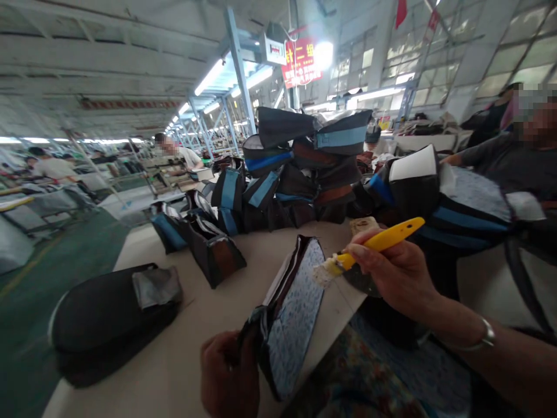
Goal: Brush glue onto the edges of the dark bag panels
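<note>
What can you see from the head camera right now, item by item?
stacked bags: many, black and blue, heaped across the far table
black padded bag: one, black, table's left side
striped bag: one, black and blue, right of the brush
work table: one, cream, beneath the bags
seated co-worker: one, grey sleeve, far right
red banner: one, red, overhead
open bag: one, black with pale speckled lining, in the left hand
brush: one, yellow handle, in the right hand
left hand: one, gripping the open bag's lower edge
right hand: one, gripping the brush
</note>
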### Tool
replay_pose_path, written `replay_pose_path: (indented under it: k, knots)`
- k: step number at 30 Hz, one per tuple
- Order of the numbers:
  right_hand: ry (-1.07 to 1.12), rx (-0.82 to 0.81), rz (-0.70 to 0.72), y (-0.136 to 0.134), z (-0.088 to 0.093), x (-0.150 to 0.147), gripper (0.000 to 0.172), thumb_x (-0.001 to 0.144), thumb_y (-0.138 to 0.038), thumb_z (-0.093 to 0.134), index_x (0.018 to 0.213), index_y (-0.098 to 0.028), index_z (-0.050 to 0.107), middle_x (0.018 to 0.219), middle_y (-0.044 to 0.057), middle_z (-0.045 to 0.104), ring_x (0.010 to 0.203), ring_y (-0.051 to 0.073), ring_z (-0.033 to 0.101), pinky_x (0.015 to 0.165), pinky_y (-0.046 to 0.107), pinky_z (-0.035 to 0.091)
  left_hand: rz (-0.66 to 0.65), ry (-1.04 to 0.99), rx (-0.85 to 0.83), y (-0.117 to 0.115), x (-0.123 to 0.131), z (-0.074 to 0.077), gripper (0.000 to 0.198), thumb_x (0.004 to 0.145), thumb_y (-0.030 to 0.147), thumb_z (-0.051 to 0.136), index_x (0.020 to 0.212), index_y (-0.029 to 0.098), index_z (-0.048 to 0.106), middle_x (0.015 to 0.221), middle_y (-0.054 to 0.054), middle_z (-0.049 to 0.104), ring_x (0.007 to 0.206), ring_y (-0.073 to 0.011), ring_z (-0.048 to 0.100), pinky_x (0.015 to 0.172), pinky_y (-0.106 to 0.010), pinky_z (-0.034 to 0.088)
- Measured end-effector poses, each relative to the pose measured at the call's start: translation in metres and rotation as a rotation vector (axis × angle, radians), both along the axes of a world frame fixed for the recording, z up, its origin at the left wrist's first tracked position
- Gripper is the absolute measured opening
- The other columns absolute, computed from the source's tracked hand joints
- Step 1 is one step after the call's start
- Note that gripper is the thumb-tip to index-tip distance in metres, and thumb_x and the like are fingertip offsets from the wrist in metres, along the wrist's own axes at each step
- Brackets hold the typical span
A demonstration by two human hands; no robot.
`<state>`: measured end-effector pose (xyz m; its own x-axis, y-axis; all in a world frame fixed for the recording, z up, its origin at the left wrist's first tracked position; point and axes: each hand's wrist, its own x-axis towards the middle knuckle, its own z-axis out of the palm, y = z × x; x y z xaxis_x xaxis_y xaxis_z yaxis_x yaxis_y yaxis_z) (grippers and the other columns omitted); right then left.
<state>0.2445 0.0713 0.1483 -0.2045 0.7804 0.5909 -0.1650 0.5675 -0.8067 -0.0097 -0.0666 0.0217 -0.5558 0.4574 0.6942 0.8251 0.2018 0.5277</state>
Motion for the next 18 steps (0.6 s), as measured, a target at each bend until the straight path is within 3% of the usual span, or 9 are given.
replay_pose_path:
  k: [2, 5, 7, 9, 11, 13, 18]
  knots:
    - [0.029, -0.072, 0.001, -0.005, -0.010, 0.000, 0.008, 0.093, -0.029, 0.070, 0.088, -0.023, 0.069, 0.078, -0.002, 0.056, 0.060, 0.009, 0.046, 0.051, 0.022, 0.038, -0.012, -0.152, -0.025, -0.018, 0.005, -0.011, 0.029, 0.088, 0.050, 0.061, 0.087, 0.021, 0.058, 0.078, 0.001, 0.060, 0.062, -0.0142, 0.059, 0.058, -0.026, 0.049]
    - [0.059, -0.143, 0.017, -0.012, -0.020, -0.002, 0.008, 0.092, -0.030, 0.071, 0.089, -0.023, 0.069, 0.084, -0.002, 0.056, 0.062, 0.009, 0.046, 0.052, 0.022, 0.039, -0.222, -0.147, 0.075, -0.036, 0.014, -0.033, 0.044, 0.095, 0.057, 0.043, 0.110, 0.018, 0.058, 0.102, -0.009, 0.065, 0.086, -0.0209, 0.067, 0.073, -0.033, 0.055]
    - [0.081, -0.160, 0.041, -0.018, -0.025, -0.005, 0.007, 0.092, -0.030, 0.071, 0.090, -0.023, 0.069, 0.085, -0.001, 0.057, 0.062, 0.010, 0.046, 0.052, 0.022, 0.040, -0.277, -0.016, 0.086, -0.040, 0.021, -0.044, 0.057, 0.090, 0.061, 0.050, 0.123, 0.015, 0.054, 0.117, -0.015, 0.061, 0.103, -0.0262, 0.066, 0.081, -0.037, 0.056]
    - [0.072, -0.159, 0.064, -0.023, -0.028, -0.009, 0.007, 0.092, -0.029, 0.070, 0.090, -0.022, 0.069, 0.083, -0.001, 0.057, 0.061, 0.010, 0.046, 0.051, 0.023, 0.040, -0.223, 0.104, 0.038, -0.037, 0.026, -0.045, 0.053, 0.086, 0.051, 0.065, 0.124, 0.015, 0.056, 0.116, -0.014, 0.061, 0.103, -0.0255, 0.065, 0.078, -0.034, 0.057]
    - [0.059, -0.140, 0.088, -0.027, -0.029, -0.012, 0.008, 0.093, -0.029, 0.069, 0.089, -0.021, 0.069, 0.079, 0.000, 0.057, 0.059, 0.011, 0.046, 0.049, 0.024, 0.039, -0.213, 0.095, -0.011, -0.028, 0.030, -0.033, 0.034, 0.088, 0.035, 0.066, 0.117, 0.018, 0.062, 0.107, -0.010, 0.064, 0.094, -0.0201, 0.068, 0.073, -0.028, 0.056]
    - [0.072, -0.089, 0.100, -0.028, -0.025, -0.014, 0.009, 0.093, -0.028, 0.068, 0.088, -0.021, 0.069, 0.075, 0.000, 0.057, 0.058, 0.012, 0.047, 0.048, 0.024, 0.040, -0.309, -0.050, -0.074, -0.018, 0.033, -0.009, 0.021, 0.092, 0.031, 0.061, 0.109, 0.020, 0.067, 0.099, -0.005, 0.066, 0.086, -0.0162, 0.068, 0.072, -0.024, 0.055]
    - [0.063, 0.111, 0.093, -0.029, 0.011, -0.019, 0.005, 0.095, -0.024, 0.065, 0.092, -0.022, 0.068, 0.080, 0.002, 0.061, 0.068, 0.015, 0.058, 0.055, 0.026, 0.048, -0.403, -0.406, -0.148, 0.004, 0.041, 0.059, 0.026, 0.088, 0.045, 0.061, 0.095, 0.022, 0.072, 0.084, 0.000, 0.063, 0.073, -0.0146, 0.062, 0.072, -0.024, 0.050]
